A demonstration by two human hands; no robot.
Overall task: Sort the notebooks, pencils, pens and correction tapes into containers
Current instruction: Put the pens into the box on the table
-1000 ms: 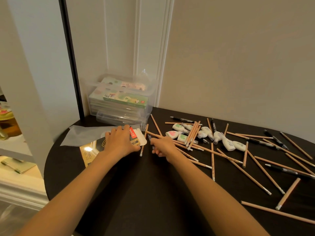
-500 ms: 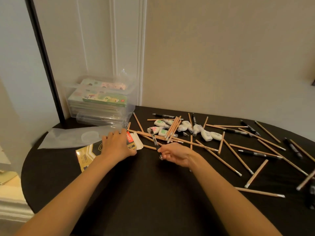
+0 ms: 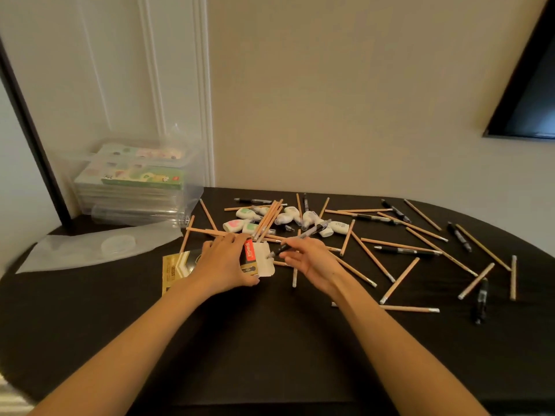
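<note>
Cream panelled wall behind dark round table, dim warm light.

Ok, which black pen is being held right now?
The pen pinched by the right hand, tip at the carton flap; the rest lie loose on the table.

Looks domestic, living-room sort: cream wall with panelled moulding, dark round table set against it, black screen mounted upper right, clear bin of notebooks in corner.
</note>
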